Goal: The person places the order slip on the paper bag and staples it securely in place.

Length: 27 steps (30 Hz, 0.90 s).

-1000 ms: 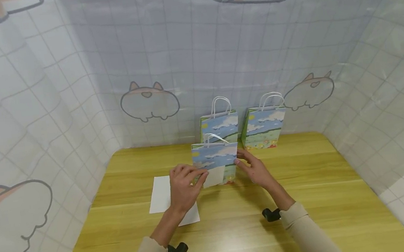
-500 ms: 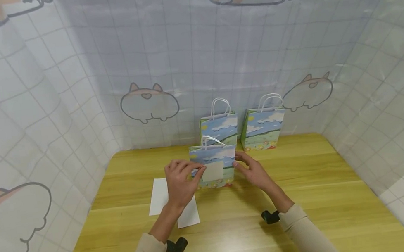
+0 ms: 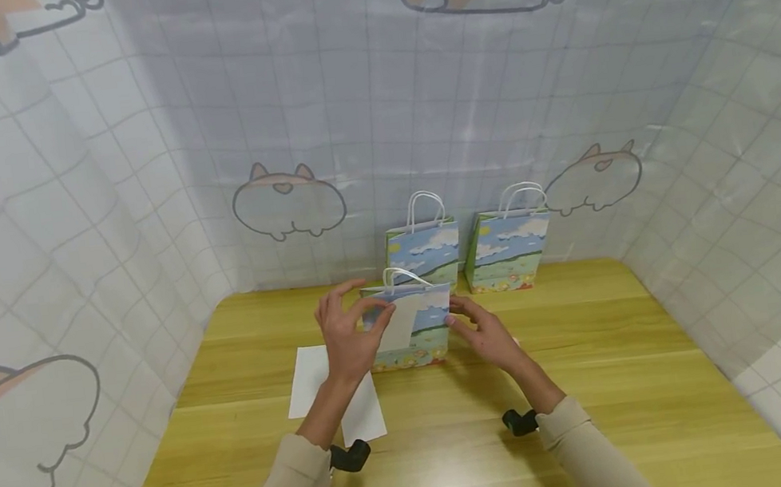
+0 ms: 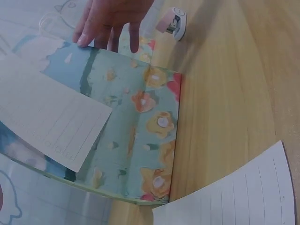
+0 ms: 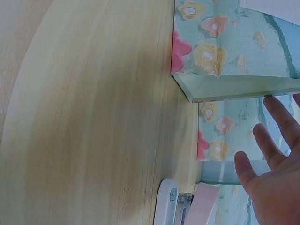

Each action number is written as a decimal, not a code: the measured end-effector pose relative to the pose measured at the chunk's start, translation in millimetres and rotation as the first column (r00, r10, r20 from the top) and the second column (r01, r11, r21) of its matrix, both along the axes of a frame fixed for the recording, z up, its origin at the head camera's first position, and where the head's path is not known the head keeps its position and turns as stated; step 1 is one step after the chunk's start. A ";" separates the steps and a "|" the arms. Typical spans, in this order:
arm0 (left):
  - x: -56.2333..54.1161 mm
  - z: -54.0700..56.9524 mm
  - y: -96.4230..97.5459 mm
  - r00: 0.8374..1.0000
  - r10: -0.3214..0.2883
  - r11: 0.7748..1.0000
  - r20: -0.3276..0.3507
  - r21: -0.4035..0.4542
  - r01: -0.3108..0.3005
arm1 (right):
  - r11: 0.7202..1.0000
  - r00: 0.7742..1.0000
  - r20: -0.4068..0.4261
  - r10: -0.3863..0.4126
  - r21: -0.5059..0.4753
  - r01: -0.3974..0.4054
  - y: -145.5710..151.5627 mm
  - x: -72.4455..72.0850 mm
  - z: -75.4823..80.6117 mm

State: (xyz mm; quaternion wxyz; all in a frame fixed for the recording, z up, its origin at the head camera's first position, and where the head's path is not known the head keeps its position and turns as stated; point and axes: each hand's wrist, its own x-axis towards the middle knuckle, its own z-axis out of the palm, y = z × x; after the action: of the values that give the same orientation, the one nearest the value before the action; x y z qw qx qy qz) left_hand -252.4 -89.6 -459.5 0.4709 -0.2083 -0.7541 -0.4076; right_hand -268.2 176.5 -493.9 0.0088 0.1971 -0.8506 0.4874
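Card has just gone up in the world: a second ago it was down low across the front bag, and now its upper end is close to the bag's rim, tilted over to the right. Left hand has come up with it, thumb and finger pinched on the upper left corner. Right hand looks about the same as before, thumb on the front of the bag's right edge and fingers round behind it, so a narrow hold there, with the other fingers loosely spread.

What I make of it: the card is now level with the mouth of the bag instead of the flowers, but it's in front, not inside. Can't tell if it's actually touching the paper.

As for the bags, three stand on the table: the front one, a rear bag partly hidden behind it, and a right-hand bag beside that. White handles up on all of them. No angle looks down into any, so no clue what they hold.

Also around: one loose sheet and another loose sheet by the left arm, plus a pink and white stapler near the right hand.
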 end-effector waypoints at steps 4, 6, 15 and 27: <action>-4.6 -4.8 0.4 0.999 -0.021 0.998 0.039 0.052 0.019 | 1.000 1.000 0.002 0.000 0.006 0.000 -0.7 0.8 0.7; -7.0 -7.1 0.5 0.998 -0.029 0.997 0.057 0.074 0.024 | 1.000 1.000 0.006 0.002 0.007 -0.002 -0.9 1.0 1.3; -12.6 -13.2 3.8 0.999 -0.012 0.992 0.044 0.122 0.007 | 1.000 1.000 -0.002 0.006 0.006 -0.006 -2.5 1.2 2.1; -12.5 -16.1 10.5 0.999 0.032 0.985 -0.008 0.168 -0.030 | 0.999 1.000 -0.020 0.003 -0.035 -0.003 -6.9 1.2 5.3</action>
State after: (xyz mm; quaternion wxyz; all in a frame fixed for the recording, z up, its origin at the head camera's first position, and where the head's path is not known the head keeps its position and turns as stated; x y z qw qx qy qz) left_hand -264.9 -79.1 -475.6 0.4970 -0.1581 -0.7177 -0.4613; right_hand -267.0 169.6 -488.6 0.0199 0.2030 -0.8415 0.5003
